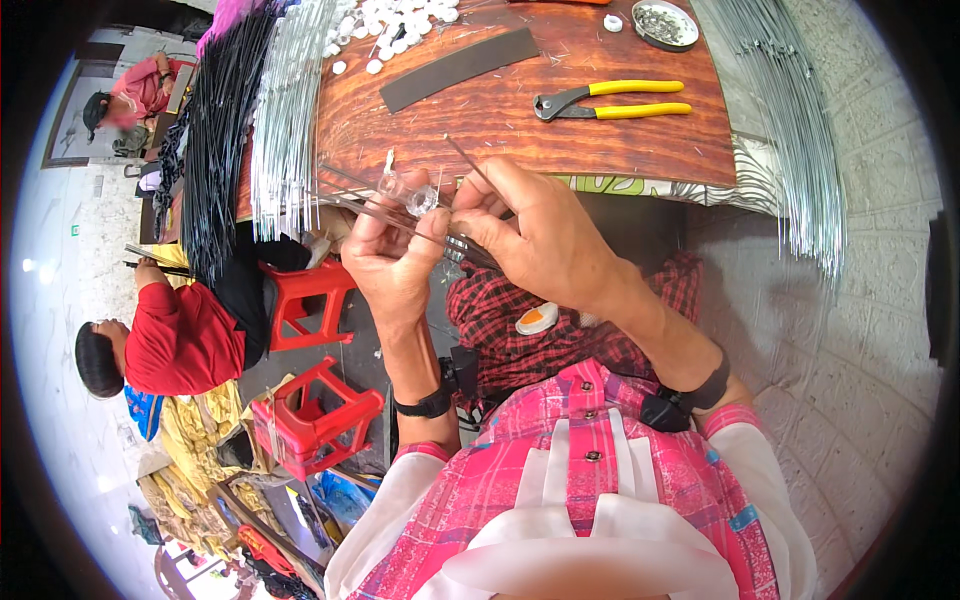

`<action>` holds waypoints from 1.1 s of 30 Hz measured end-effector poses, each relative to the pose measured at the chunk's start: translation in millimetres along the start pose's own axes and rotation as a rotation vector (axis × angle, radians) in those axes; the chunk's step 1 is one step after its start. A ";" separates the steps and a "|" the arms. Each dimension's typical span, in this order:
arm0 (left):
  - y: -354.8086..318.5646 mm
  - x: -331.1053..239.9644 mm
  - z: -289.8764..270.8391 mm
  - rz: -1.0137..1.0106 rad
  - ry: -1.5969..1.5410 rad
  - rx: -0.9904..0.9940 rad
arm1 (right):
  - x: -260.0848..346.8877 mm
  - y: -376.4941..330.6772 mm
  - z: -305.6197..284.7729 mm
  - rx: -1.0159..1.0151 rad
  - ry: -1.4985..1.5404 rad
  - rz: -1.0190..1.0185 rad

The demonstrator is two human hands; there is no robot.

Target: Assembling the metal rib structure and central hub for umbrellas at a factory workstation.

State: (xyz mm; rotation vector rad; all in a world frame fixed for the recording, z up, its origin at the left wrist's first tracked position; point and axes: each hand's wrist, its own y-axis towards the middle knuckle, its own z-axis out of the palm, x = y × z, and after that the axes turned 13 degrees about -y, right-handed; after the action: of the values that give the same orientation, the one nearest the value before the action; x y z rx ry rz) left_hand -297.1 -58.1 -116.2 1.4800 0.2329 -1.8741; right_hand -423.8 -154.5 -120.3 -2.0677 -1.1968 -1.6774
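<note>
Both hands raised together just below edge of wooden table (520, 110). Left hand (395, 255) gripping bundle of thin metal rods (345, 200) and small clear plastic piece (418, 198). Right hand (540, 235) pinching at same rods, fingertips touching left hand's. On table: yellow-handled pincers (610, 102), dark flat strip (460, 68), heap of white caps (395, 25), round tin (665, 23). Silver wire bundles (285, 120) hanging off table's left end, more at right. Two red stools (315, 410) on floor at left, beside person in red shirt (180, 340).
</note>
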 end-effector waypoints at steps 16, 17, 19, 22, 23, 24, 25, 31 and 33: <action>-1.8 9.4 -6.9 0.014 -0.078 -0.036 | 0.4 -3.1 12.9 -0.174 -0.029 -0.062; -1.9 8.6 -6.0 0.004 -0.106 -0.028 | -1.7 -2.4 11.7 -0.144 -0.005 -0.047; -1.8 8.1 -6.6 0.008 -0.082 -0.018 | -1.0 -2.1 5.5 -0.089 0.043 -0.021; -1.7 7.9 -7.8 0.038 -0.027 0.013 | -0.6 -0.9 4.0 -0.067 0.125 0.050; -1.7 7.9 -7.7 0.065 0.003 0.033 | -0.6 -0.6 3.8 -0.100 0.159 0.092; -1.9 7.8 -7.2 0.064 0.003 0.034 | -0.8 -0.8 3.2 -0.101 0.159 0.094; -2.0 7.2 -6.5 0.054 -0.023 0.041 | -0.7 -1.0 2.4 -0.110 0.101 0.034; -0.2 3.7 2.1 0.068 -0.025 0.095 | 3.6 -0.8 0.4 -0.123 0.055 0.001; -0.4 3.1 4.3 0.072 0.000 0.101 | 4.5 -1.3 0.3 -0.133 0.030 -0.003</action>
State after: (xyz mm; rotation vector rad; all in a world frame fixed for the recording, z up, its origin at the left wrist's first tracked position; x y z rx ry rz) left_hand -300.9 -61.4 -117.7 1.5356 0.0849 -1.8514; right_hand -424.4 -151.5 -116.7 -2.1086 -1.1072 -1.8284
